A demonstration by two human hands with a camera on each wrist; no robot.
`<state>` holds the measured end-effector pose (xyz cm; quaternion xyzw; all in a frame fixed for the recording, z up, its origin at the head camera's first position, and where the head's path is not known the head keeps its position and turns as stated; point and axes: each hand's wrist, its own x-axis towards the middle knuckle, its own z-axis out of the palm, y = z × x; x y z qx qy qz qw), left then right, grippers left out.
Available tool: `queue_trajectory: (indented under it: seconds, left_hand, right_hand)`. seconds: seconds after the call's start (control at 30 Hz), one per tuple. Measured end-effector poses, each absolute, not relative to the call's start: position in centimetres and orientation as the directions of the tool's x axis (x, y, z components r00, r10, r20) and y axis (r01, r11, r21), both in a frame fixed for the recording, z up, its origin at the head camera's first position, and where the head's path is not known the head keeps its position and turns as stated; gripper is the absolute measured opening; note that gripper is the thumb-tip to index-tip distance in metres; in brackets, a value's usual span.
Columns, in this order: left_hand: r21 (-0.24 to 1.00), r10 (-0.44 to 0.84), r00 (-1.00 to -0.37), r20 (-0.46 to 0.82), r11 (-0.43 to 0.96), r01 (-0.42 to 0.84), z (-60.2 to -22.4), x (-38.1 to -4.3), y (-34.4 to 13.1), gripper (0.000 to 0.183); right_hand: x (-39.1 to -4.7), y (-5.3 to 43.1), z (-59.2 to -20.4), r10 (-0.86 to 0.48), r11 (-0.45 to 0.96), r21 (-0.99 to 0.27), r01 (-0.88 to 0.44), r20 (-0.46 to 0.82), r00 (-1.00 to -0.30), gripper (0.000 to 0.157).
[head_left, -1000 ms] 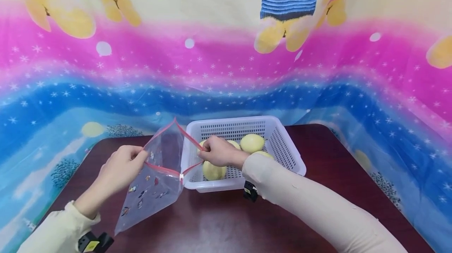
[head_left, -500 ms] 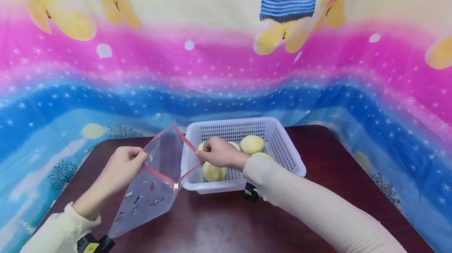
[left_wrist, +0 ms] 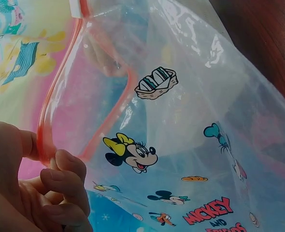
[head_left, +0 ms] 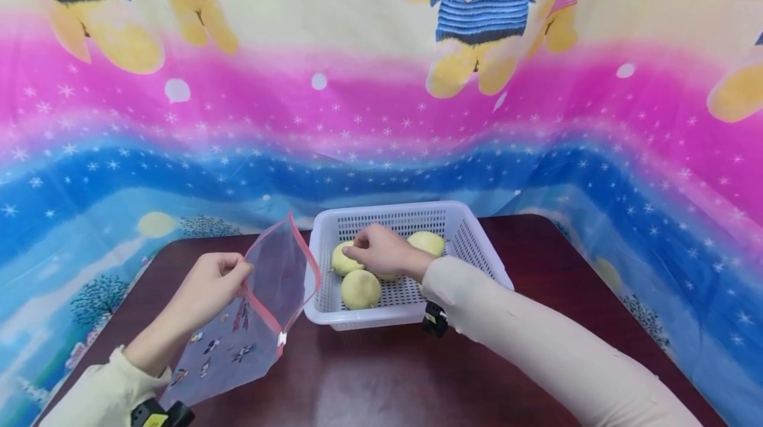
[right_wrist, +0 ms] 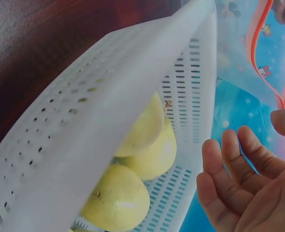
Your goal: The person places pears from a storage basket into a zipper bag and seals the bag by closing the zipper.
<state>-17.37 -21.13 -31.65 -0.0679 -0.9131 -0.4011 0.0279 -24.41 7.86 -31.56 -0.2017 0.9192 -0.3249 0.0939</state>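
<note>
My left hand point(head_left: 205, 288) pinches the red zip edge of a clear zip bag point(head_left: 232, 351) printed with cartoon characters. The bag's mouth gapes, its white slider point(head_left: 283, 339) at the near corner. In the left wrist view, thumb and fingertips point(left_wrist: 70, 164) meet at the red strip. My right hand point(head_left: 387, 251) hovers over the white plastic basket point(head_left: 381, 316), apart from the bag. Its fingers are loosely bent with nothing between them in the right wrist view. Under it lie several pale yellow pears point(head_left: 360, 289), some partly hidden by the hand.
The dark wooden table point(head_left: 381, 374) carries the basket towards its back edge. Behind and around it hangs a patterned cloth point(head_left: 381, 116) with bears and snowflakes. A black wrist camera point(head_left: 435, 318) sits on the right sleeve, another point(head_left: 159, 414) on the left.
My right hand has let go of the bag's far edge and moved right over the basket. The bag's mouth has narrowed and swung left, while my left hand keeps its pinch.
</note>
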Motion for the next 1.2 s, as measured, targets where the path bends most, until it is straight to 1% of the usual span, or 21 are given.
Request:
queue_trajectory:
  seconds: [0.13,0.33,0.67,0.9,1.2]
  left_hand:
    - [0.733,0.099,-0.990,0.103,0.665,0.143,-31.6,-17.4,-21.2,0.035]
    - [0.727,0.106,-0.988,0.113,0.669,0.155,-31.8,-17.5,-21.3,0.036]
    - [0.733,0.107,-0.989,0.099,0.664,0.146,-31.6,-17.4,-21.1,0.034]
    - [0.738,0.112,-0.989,0.099,0.658,0.148,-31.5,-17.3,-21.1,0.034]
    - [0.748,0.115,-0.989,0.094,0.647,0.147,-31.6,-17.4,-21.0,0.034]
  right_hand:
    - [-25.0,8.3,-31.3,-0.459,0.680,-0.653,-0.333,-0.026,-0.888,0.031]
    - [-25.5,9.2,-30.6,-0.457,0.660,-0.684,-0.312,-0.035,-0.889,0.028]
    - [-27.1,10.6,-29.9,-0.437,0.675,-0.662,-0.325,-0.005,-0.899,0.030]
    - [-28.3,11.7,-29.7,-0.395,0.691,-0.645,-0.326,0.041,-0.918,0.029]
    - [-29.1,12.8,-30.0,-0.343,0.698,-0.663,-0.270,0.021,-0.939,0.031]
